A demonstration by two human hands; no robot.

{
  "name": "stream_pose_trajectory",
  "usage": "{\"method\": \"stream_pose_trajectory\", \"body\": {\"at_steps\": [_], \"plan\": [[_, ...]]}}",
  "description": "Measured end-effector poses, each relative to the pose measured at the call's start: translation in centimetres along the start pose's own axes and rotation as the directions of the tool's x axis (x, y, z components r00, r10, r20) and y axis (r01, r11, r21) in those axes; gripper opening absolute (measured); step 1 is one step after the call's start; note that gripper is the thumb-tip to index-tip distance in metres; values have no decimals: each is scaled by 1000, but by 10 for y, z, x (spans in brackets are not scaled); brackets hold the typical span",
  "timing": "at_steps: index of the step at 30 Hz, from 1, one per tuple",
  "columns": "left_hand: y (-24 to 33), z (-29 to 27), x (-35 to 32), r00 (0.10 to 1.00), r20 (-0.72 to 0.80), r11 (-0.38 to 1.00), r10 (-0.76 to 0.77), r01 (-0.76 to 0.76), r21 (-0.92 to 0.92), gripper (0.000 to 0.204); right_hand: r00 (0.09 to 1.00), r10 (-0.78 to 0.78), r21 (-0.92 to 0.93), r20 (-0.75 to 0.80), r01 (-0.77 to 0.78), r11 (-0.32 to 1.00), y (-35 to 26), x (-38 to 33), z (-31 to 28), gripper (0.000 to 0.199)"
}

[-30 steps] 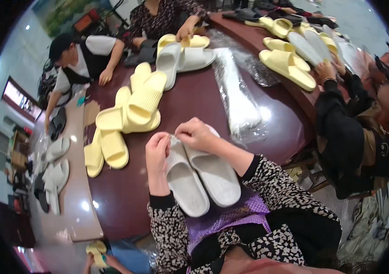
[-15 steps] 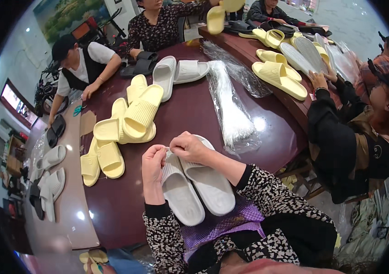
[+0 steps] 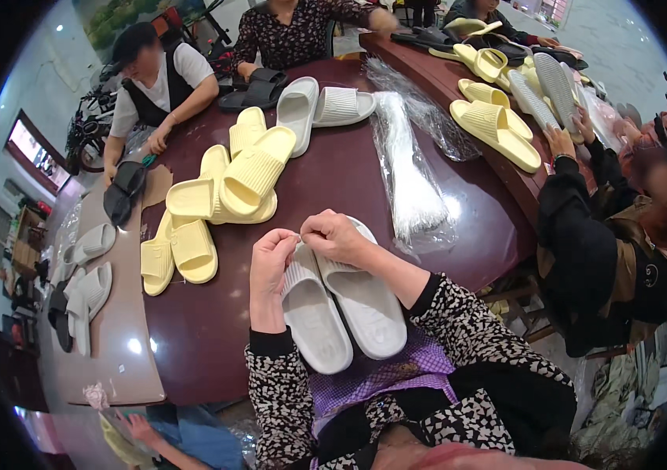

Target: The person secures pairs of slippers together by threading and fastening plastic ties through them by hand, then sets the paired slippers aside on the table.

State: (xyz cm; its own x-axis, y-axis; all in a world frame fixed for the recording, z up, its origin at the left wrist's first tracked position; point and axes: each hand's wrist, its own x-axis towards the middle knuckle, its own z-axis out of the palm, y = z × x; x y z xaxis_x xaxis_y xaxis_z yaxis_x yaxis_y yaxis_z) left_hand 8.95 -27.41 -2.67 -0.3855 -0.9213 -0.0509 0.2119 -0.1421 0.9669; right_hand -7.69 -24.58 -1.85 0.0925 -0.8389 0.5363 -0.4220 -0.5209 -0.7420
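Note:
A pair of pale grey slide slippers (image 3: 371, 321) lies side by side at the table's near edge, toes pointing away from me. My left hand (image 3: 271, 257) is over the toe of the left slipper, its thumb and fingers pinched together. Close against it, my right hand (image 3: 338, 237) pinches too, above the right slipper's toe. Between the two sets of fingertips is something small and pale, too fine to name. Both hands partly cover the ribbed straps.
Yellow slippers (image 3: 259, 180) are piled left of my hands, with grey slippers (image 3: 298, 117) behind. A bundle of thin white strands (image 3: 404, 172) lies in clear plastic to the right. Co-workers handle slippers at the left, far side and right; another hand (image 3: 141, 431) shows lower left.
My hands stay pinched together over the slippers. The view has shifted slightly. Across the table, a person's raised yellow slippers have left that hand; at left, black slippers moved nearer the person there.

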Motion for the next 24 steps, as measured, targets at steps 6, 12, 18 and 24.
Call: {"method": "stream_pose_trajectory", "body": {"at_steps": [6,12,18,24], "plan": [[1,2,2,999,-32,999,31,-32,-28,6,995,-82,-54,-63,79,995,0,7,-7,8],[-2,-5,0,990,-109,988,85,-98,-122,7,951,-195,-219,-241,142,965,-21,-14,-35,10],[-9,-17,7,955,-230,980,185,-195,-22,7,967,201,-34,158,-198,980,-48,-91,-39,12],[-18,-34,11,926,-299,969,228,-186,162,9,951,270,-269,149,-224,937,-48,-99,-24,29]]}}
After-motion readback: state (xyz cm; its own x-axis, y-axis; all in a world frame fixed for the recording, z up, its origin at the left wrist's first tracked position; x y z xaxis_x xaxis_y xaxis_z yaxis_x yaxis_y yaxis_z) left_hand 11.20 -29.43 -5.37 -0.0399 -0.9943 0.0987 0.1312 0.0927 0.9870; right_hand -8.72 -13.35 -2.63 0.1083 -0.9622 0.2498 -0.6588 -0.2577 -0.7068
